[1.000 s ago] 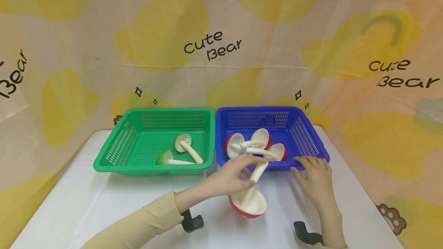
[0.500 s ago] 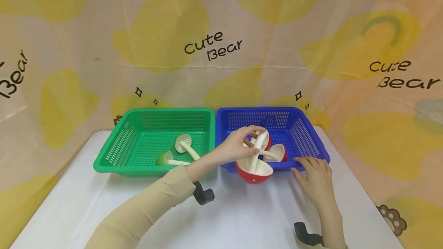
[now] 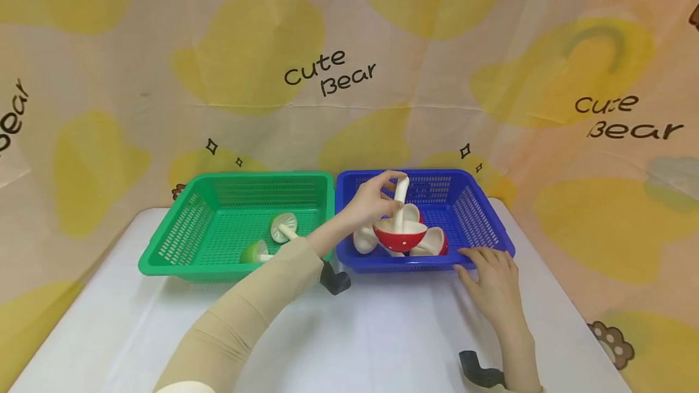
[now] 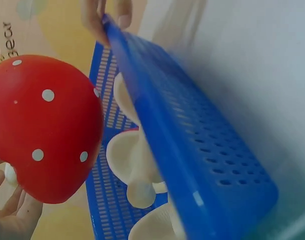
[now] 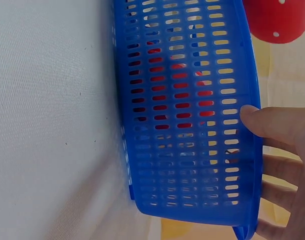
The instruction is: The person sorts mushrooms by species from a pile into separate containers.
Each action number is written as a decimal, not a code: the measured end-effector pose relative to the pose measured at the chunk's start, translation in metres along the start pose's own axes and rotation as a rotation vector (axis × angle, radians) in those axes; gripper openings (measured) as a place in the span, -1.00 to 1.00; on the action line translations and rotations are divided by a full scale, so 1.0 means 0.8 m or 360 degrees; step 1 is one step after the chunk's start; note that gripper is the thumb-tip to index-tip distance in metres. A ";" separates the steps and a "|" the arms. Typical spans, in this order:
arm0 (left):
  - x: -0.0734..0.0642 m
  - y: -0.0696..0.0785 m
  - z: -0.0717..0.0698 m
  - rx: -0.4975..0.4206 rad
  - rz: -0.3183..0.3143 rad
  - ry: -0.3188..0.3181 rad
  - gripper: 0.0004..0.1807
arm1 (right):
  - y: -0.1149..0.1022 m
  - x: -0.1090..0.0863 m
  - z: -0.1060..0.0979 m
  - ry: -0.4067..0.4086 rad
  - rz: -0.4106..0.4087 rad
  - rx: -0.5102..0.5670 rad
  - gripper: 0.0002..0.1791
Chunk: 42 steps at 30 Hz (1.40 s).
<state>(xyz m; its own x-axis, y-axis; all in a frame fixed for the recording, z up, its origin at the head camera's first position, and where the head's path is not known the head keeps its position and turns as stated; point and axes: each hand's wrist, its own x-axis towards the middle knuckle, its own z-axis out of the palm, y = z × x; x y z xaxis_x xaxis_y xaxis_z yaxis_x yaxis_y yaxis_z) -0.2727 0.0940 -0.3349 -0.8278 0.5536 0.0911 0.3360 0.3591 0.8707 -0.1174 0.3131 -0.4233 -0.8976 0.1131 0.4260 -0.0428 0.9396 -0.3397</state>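
My left hand (image 3: 371, 200) pinches the white stem of a toy mushroom (image 3: 400, 239), stem up and red, white-dotted cap down. The mushroom hangs over the blue basket (image 3: 415, 264), overlapping other red-capped mushrooms (image 3: 434, 241) lying inside. In the left wrist view the dotted cap (image 4: 47, 125) fills the left side, covering much of the hand. My right hand (image 3: 493, 284) grips the basket's front rim near its right corner. From the right wrist view, the thumb (image 5: 265, 120) lies on the outer side of the rim, with the fingers beyond it.
A green basket (image 3: 235, 270) stands to the left, beside the blue one. Two toy mushrooms with green caps (image 3: 284, 227) lie in it, partly behind my left sleeve. Both baskets sit on a white-covered table (image 3: 377, 332) before a patterned cloth backdrop (image 3: 262, 47).
My left hand has lifted the red mushroom from in front of the blue basket, up and away from me, to over the basket. The right hand stays on the rim.
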 end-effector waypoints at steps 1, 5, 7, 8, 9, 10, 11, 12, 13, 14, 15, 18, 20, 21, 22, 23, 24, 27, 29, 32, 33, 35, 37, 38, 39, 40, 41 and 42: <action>0.005 -0.001 0.000 -0.0016 -0.0002 0.0018 -0.34 | 0.000 0.000 0.000 0.0002 -0.0001 0.0000 -0.66; 0.024 -0.006 -0.003 -0.0083 -0.0026 0.0109 -0.33 | -0.001 0.002 -0.001 0.0009 -0.0005 0.0001 -0.67; 0.033 -0.009 -0.004 -0.0101 -0.0044 0.0162 -0.34 | -0.001 0.002 -0.002 0.0010 -0.0007 0.0002 -0.67; 0.038 -0.011 -0.004 -0.0111 -0.0059 0.0185 -0.34 | -0.001 0.002 -0.002 0.0011 -0.0006 0.0001 -0.67; 0.042 -0.012 -0.004 -0.0118 -0.0072 0.0210 -0.34 | -0.001 0.002 -0.002 0.0014 -0.0008 -0.0003 -0.68; 0.046 -0.014 -0.004 -0.0117 -0.0087 0.0231 -0.34 | 0.000 0.002 -0.002 0.0016 -0.0010 -0.0004 -0.68; 0.050 -0.016 -0.004 -0.0118 -0.0107 0.0253 -0.34 | 0.000 0.002 -0.001 0.0017 -0.0012 -0.0008 -0.68; 0.053 -0.018 -0.004 -0.0125 -0.0128 0.0272 -0.33 | 0.000 0.001 -0.001 0.0019 -0.0013 -0.0008 -0.68; 0.057 -0.020 -0.003 -0.0131 -0.0152 0.0292 -0.33 | 0.000 0.001 -0.001 0.0022 -0.0013 -0.0009 -0.68; 0.061 -0.022 -0.002 -0.0141 -0.0173 0.0314 -0.32 | 0.001 0.001 -0.001 0.0024 -0.0013 -0.0010 -0.68; 0.064 -0.025 -0.002 -0.0155 -0.0201 0.0337 -0.31 | 0.001 0.001 -0.001 0.0024 -0.0013 -0.0010 -0.68; 0.074 -0.033 0.002 -0.0232 -0.0306 0.0405 -0.29 | 0.001 0.001 -0.002 0.0020 -0.0009 -0.0001 -0.67; 0.079 -0.039 0.004 -0.0302 -0.0387 0.0447 -0.27 | 0.001 0.001 -0.002 0.0019 -0.0008 0.0002 -0.67; 0.081 -0.041 0.005 -0.0338 -0.0429 0.0465 -0.27 | 0.001 0.001 -0.002 0.0020 -0.0008 0.0002 -0.67; 0.083 -0.043 0.006 -0.0369 -0.0466 0.0482 -0.26 | 0.001 0.001 -0.002 0.0023 -0.0008 0.0002 -0.68; 0.084 -0.045 0.007 -0.0397 -0.0500 0.0496 -0.25 | 0.002 0.000 -0.001 0.0025 -0.0009 0.0000 -0.68; 0.085 -0.047 0.009 -0.0424 -0.0534 0.0507 -0.25 | 0.002 0.000 -0.001 0.0027 -0.0009 -0.0002 -0.68; 0.088 -0.051 0.013 -0.0477 -0.0632 0.0540 -0.25 | 0.002 0.000 -0.001 0.0028 -0.0012 -0.0008 -0.68; 0.089 -0.054 0.014 -0.0517 -0.0683 0.0564 -0.26 | 0.001 0.000 0.000 0.0026 -0.0013 -0.0006 -0.68; 0.090 -0.058 0.016 -0.0536 -0.0741 0.0599 -0.28 | -0.001 0.000 0.000 0.0027 -0.0013 0.0001 -0.68; 0.090 -0.060 0.016 -0.0515 -0.0760 0.0603 -0.29 | -0.001 0.000 0.000 0.0029 -0.0013 0.0003 -0.68; 0.091 -0.062 0.018 -0.0445 -0.0807 0.0592 -0.32 | -0.001 0.001 -0.001 0.0033 -0.0014 0.0004 -0.69; 0.091 -0.063 0.019 -0.0367 -0.0852 0.0568 -0.35 | -0.001 0.000 -0.002 0.0035 -0.0016 0.0004 -0.69; 0.090 -0.063 0.019 -0.0320 -0.0873 0.0545 -0.36 | -0.001 0.001 -0.002 0.0036 -0.0017 0.0005 -0.69; 0.088 -0.063 0.019 -0.0290 -0.0891 0.0518 -0.38 | 0.000 0.000 -0.002 0.0036 -0.0019 0.0004 -0.69; 0.087 -0.062 0.019 -0.0267 -0.0902 0.0496 -0.39 | 0.000 0.000 -0.002 0.0036 -0.0019 0.0002 -0.69; 0.085 -0.060 0.019 -0.0238 -0.0903 0.0474 -0.41 | 0.001 0.000 -0.002 0.0037 -0.0019 -0.0002 -0.69; 0.082 -0.059 0.018 -0.0210 -0.0898 0.0452 -0.42 | 0.002 0.000 -0.002 0.0039 -0.0019 -0.0004 -0.69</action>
<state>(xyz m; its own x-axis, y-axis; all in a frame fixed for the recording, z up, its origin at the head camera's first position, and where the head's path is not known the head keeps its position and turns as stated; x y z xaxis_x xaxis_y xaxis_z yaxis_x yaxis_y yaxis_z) -0.3365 0.1245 -0.3768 -0.9539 0.0795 -0.2895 -0.2288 0.4314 0.8726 -0.1169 0.3151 -0.4225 -0.8861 0.1096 0.4504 -0.0524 0.9418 -0.3321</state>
